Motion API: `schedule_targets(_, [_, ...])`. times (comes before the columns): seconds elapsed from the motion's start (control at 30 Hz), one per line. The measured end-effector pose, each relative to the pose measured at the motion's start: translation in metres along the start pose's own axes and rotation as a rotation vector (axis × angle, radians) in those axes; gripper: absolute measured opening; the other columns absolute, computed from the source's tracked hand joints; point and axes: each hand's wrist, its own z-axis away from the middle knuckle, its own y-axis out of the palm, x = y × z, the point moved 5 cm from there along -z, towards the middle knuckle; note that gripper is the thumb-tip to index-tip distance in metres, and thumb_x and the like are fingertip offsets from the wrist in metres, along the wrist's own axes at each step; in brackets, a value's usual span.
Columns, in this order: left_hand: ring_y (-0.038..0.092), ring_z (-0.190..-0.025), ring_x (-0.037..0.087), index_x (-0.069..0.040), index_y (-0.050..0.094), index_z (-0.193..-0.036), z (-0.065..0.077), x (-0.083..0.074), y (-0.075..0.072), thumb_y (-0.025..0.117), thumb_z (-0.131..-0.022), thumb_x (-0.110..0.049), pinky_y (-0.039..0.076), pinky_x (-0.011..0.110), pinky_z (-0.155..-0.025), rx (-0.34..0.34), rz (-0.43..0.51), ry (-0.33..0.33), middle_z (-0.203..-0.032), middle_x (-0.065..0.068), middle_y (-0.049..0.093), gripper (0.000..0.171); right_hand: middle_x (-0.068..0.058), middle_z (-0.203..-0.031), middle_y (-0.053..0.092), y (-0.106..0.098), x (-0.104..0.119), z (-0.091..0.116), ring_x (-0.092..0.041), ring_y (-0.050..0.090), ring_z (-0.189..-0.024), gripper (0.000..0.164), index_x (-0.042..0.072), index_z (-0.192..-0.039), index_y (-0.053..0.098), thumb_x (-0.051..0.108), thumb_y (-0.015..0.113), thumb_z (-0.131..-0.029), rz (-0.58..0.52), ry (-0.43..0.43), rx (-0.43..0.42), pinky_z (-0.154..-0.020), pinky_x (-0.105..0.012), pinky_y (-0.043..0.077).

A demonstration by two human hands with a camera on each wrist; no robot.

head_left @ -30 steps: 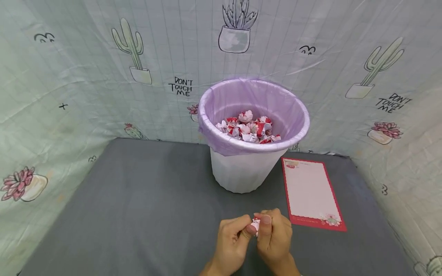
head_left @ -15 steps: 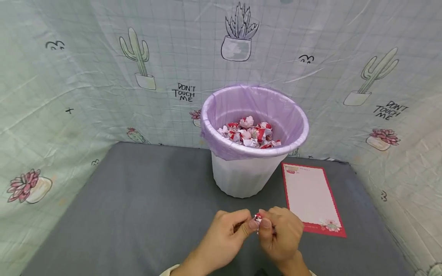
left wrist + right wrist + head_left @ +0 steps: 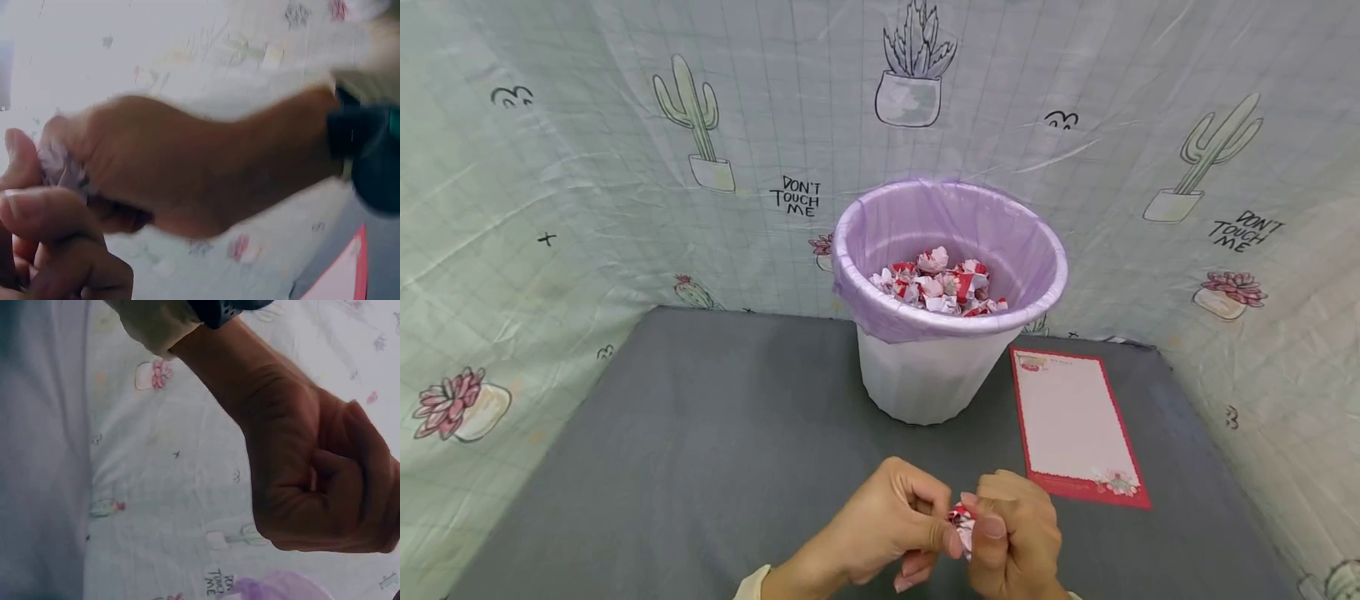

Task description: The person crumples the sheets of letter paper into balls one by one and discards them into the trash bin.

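In front of the bin, a small crumpled paper ball [image 3: 964,533], white with red, sits between both hands. My right hand [image 3: 1018,529] grips it in curled fingers, with the thumb along its near side. From the other side, my left hand [image 3: 895,517] pinches its edge between thumb and index finger, the lower fingers bent beneath. The left wrist view shows the whitish crumpled paper [image 3: 62,169] among the fingers, much of it hidden by them. The right wrist view has the left hand [image 3: 319,481] with fingers curled; the paper is hidden there.
A white bin [image 3: 917,379] with a purple liner [image 3: 880,312] stands behind the hands, holding several crumpled paper balls [image 3: 936,283]. To its right a red-bordered sheet [image 3: 1075,425] lies flat on the grey tabletop [image 3: 715,433]. Cactus-print cloth [image 3: 850,100] encloses the back and sides.
Both hands have shifted lower with the paper ball and slightly right overall. The left fingers have spread and changed position on the paper. The bin and sheet stay put; the head view tilted slightly.
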Motion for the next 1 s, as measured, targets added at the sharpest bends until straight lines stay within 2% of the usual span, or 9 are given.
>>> schedule_targets(0.17, [0.030, -0.030, 0.010, 0.009, 0.039, -0.057, -0.003, 0.002, 0.004, 0.068, -0.087, -0.003, 0.022, 0.028, -0.024, -0.048, 0.011, 0.062, -0.041, 0.022, 0.024, 0.042, -0.008, -0.056, 0.036, -0.003, -0.005, 0.003, -0.004, 0.022, -0.044, 0.033, -0.010, -0.068, 0.046, 0.001, 0.043, -0.099, -0.031, 0.030, 0.002, -0.049, -0.009, 0.017])
schedule_targets(0.3, [0.029, -0.032, 0.011, 0.003, 0.038, -0.058, -0.008, 0.002, 0.001, 0.064, -0.090, -0.002, 0.022, 0.027, -0.026, -0.063, -0.058, 0.157, -0.043, 0.018, 0.026, 0.041, -0.009, -0.056, 0.039, -0.008, -0.013, 0.014, -0.010, 0.029, -0.045, 0.036, -0.010, -0.067, 0.046, 0.005, 0.044, -0.100, 0.038, 0.065, 0.004, -0.045, -0.011, 0.021])
schedule_targets(0.37, [0.032, -0.033, 0.011, 0.000, 0.039, -0.060, -0.011, 0.000, -0.002, 0.063, -0.091, -0.003, 0.025, 0.026, -0.027, -0.068, -0.155, 0.196, -0.043, 0.016, 0.030, 0.039, -0.010, -0.055, 0.039, -0.011, -0.019, 0.019, -0.010, 0.029, -0.044, 0.037, -0.010, -0.067, 0.046, 0.008, 0.046, -0.100, 0.057, 0.090, -0.010, -0.044, -0.011, 0.021])
schedule_targets(0.47, [0.039, -0.038, 0.009, -0.003, 0.046, -0.067, -0.013, -0.011, -0.006, 0.063, -0.091, -0.005, 0.032, 0.024, -0.031, -0.102, -0.384, 0.238, -0.048, 0.012, 0.040, 0.030, -0.011, -0.053, 0.041, -0.016, -0.028, 0.022, -0.010, 0.029, -0.043, 0.038, -0.010, -0.069, 0.047, 0.012, 0.049, -0.099, 0.055, 0.142, -0.034, -0.043, -0.011, 0.021])
schedule_targets(0.57, [0.045, -0.048, 0.006, -0.008, 0.055, -0.078, -0.012, -0.030, -0.012, 0.068, -0.088, -0.013, 0.039, 0.021, -0.040, -0.168, -0.674, 0.311, -0.059, 0.004, 0.050, 0.017, -0.013, -0.053, 0.044, -0.023, -0.035, 0.019, -0.011, 0.032, -0.043, 0.038, -0.011, -0.070, 0.050, 0.015, 0.053, -0.098, 0.050, 0.177, -0.068, -0.041, -0.012, 0.021])
schedule_targets(0.67, [0.049, -0.060, 0.007, -0.011, 0.059, -0.089, -0.012, -0.050, -0.020, 0.071, -0.087, -0.020, 0.040, 0.024, -0.049, -0.234, -0.853, 0.384, -0.072, 0.000, 0.057, 0.014, -0.016, -0.055, 0.048, -0.030, -0.041, 0.013, -0.013, 0.037, -0.043, 0.038, -0.011, -0.070, 0.051, 0.016, 0.055, -0.096, 0.066, 0.198, -0.091, -0.041, -0.012, 0.024])
schedule_targets(0.83, [0.055, -0.076, 0.014, -0.010, 0.061, -0.098, -0.015, -0.078, -0.033, 0.067, -0.091, -0.030, 0.041, 0.035, -0.056, -0.298, -0.959, 0.485, -0.086, -0.001, 0.060, 0.022, -0.017, -0.056, 0.050, -0.038, -0.047, -0.002, -0.015, 0.044, -0.046, 0.041, -0.011, -0.068, 0.052, 0.019, 0.059, -0.095, 0.115, 0.185, -0.101, -0.044, -0.014, 0.029])
schedule_targets(1.0, [0.055, -0.080, 0.019, -0.007, 0.062, -0.102, -0.020, -0.102, -0.048, 0.066, -0.091, -0.037, 0.040, 0.036, -0.058, -0.356, -1.017, 0.579, -0.094, 0.003, 0.058, 0.032, -0.013, -0.053, 0.046, -0.044, -0.058, -0.021, -0.012, 0.035, -0.039, 0.046, -0.010, -0.067, 0.052, 0.026, 0.060, -0.095, 0.177, 0.187, -0.066, -0.041, -0.014, 0.021])
